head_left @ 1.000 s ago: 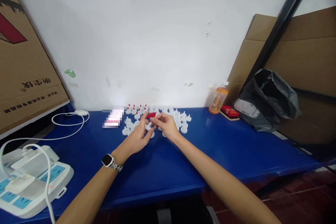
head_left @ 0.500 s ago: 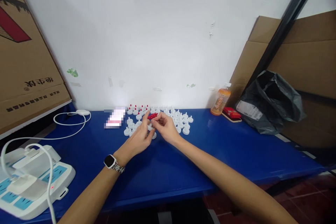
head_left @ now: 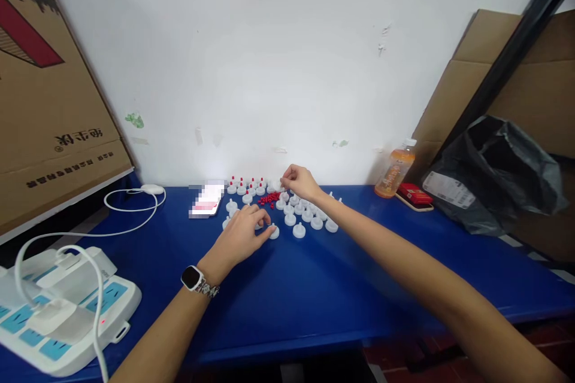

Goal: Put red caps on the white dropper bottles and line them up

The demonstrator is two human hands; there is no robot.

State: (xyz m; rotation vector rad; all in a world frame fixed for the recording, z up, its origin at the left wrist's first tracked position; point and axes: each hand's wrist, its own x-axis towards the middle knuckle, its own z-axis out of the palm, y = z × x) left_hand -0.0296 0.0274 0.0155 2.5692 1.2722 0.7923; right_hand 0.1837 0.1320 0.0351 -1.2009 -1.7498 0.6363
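Note:
Several small white round caps (head_left: 307, 215) lie spread on the blue table (head_left: 341, 275) near the wall, some with red tips (head_left: 242, 182). A little heap of tiny red pieces (head_left: 269, 198) sits among them. My left hand (head_left: 242, 238), with a watch on the wrist, rests on the table with fingertips pinched on a white cap (head_left: 274, 231). My right hand (head_left: 300, 181) reaches to the back row by the wall, fingers pinched together on something I cannot make out.
A white power strip (head_left: 67, 317) with plugs and a looping white cable (head_left: 130, 203) sits at the left. Cardboard boxes (head_left: 49, 102) lean left and right. An orange bottle (head_left: 395, 172), a red packet (head_left: 414, 194) and a black plastic bag (head_left: 498, 176) stand at the right.
My hands were together over the caps; now they have parted. The right hand has moved back toward the wall, the left has lowered onto a cap at the front.

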